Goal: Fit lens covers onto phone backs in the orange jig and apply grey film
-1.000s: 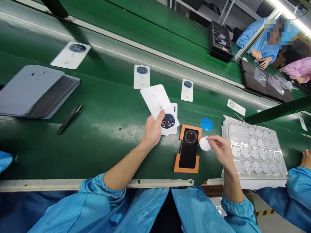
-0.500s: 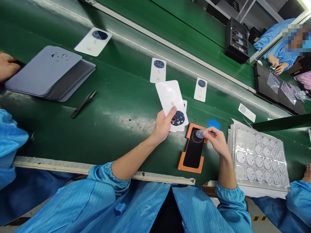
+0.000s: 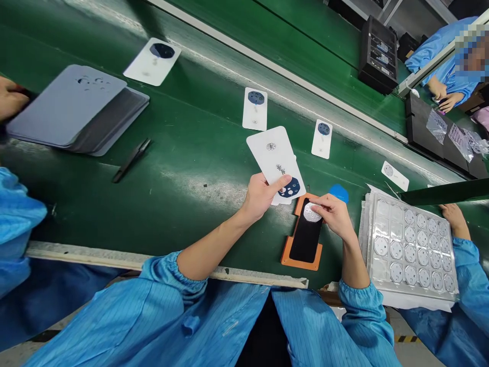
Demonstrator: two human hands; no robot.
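Observation:
My left hand point(image 3: 262, 198) grips a white phone back panel point(image 3: 272, 148) with a dark round camera area near the thumb. Part of another white panel point(image 3: 283, 201) shows beneath it. To the right, an orange fixture point(image 3: 314, 263) lies on the bench with a black phone-shaped insert point(image 3: 306, 239) in it. A silvery round camera plate point(image 3: 312, 213) sits flat over the upper part of the insert. The fingers of my right hand point(image 3: 336, 215) are closed at its right edge, their tips partly hiding it.
A clear tray point(image 3: 376, 267) of round plates stands on the right, a blue disc point(image 3: 339, 193) left of it. White panels point(image 3: 254, 117) line the far side. Tweezers point(image 3: 132, 160) and stacked grey sheets point(image 3: 57, 112) lie left. Co-workers' hands point(image 3: 455, 220) show at both sides.
My right hand has brought the round plate from a tilted hold down flat onto the black insert. The panel in my left hand has tipped and shifted slightly right. A co-worker's hand has reached beside the tray.

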